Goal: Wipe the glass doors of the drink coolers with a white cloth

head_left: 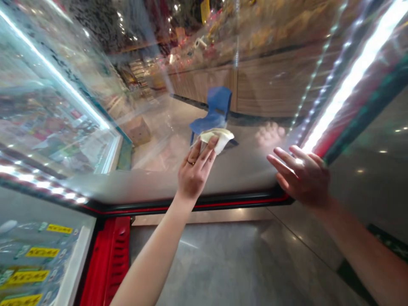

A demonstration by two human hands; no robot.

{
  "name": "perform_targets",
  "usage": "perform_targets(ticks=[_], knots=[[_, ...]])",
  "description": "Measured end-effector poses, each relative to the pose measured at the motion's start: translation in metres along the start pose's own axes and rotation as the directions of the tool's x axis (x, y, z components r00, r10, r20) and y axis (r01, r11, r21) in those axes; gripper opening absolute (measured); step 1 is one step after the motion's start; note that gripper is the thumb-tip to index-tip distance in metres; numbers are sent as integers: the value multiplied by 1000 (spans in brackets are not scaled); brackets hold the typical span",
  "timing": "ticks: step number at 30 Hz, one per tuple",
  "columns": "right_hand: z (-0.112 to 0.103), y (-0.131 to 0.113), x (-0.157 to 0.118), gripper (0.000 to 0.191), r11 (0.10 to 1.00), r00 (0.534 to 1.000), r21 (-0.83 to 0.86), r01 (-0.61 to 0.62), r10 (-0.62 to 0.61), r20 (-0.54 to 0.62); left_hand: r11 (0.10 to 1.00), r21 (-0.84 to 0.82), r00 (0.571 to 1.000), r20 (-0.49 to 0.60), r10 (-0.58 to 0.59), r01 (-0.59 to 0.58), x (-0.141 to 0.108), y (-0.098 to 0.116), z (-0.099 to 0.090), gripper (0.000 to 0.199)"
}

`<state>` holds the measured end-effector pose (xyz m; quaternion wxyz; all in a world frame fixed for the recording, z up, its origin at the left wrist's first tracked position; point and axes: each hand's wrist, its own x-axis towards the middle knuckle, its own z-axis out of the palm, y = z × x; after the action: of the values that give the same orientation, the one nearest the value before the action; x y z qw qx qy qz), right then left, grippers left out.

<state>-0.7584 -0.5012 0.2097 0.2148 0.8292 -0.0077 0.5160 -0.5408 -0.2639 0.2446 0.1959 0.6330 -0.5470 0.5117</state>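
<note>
My left hand (193, 172), with a ring on one finger, presses a folded whitish cloth (219, 138) against a large transparent pane (153, 180). The fingers lie over the cloth, which bunches up beyond their tips. My right hand (301, 176) is raised at the pane's right side, beside a bright LED strip (344, 74). Its fingers are stretched out and hold nothing; whether they touch the pane I cannot tell. A pale reflection of a hand shows in the pane just left of it. A black frame with a red line (229, 200) runs along the pane's lower edge.
Through the pane appear a blue chair (215, 108), a cardboard box (137, 131) and a wood-panelled counter (270, 85). A lit glass case (57, 110) stands at left. Below it are a red slotted panel (113, 255) and bottles with yellow labels (38, 253). Grey floor (216, 263) lies below.
</note>
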Motion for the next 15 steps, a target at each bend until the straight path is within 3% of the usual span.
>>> perform_targets(ticks=[3, 6, 11, 15], knots=[[-2, 10, -5, 90, 1000, 1000, -2, -5, 5, -29, 998, -13, 998, -3, -55, 55, -15, 7, 1, 76], [-2, 18, -9, 94, 1000, 1000, 1, 11, -11, -28, 999, -25, 999, 0, -32, 32, -21, 25, 8, 71], [4, 17, -12, 87, 1000, 999, -14, 5, -5, -43, 998, -40, 999, -8, 49, -49, 12, 32, 15, 56], [9, 19, -14, 69, 999, 995, -11, -30, 29, -91, 999, -17, 997, -73, -31, 30, 19, 25, 11, 71]])
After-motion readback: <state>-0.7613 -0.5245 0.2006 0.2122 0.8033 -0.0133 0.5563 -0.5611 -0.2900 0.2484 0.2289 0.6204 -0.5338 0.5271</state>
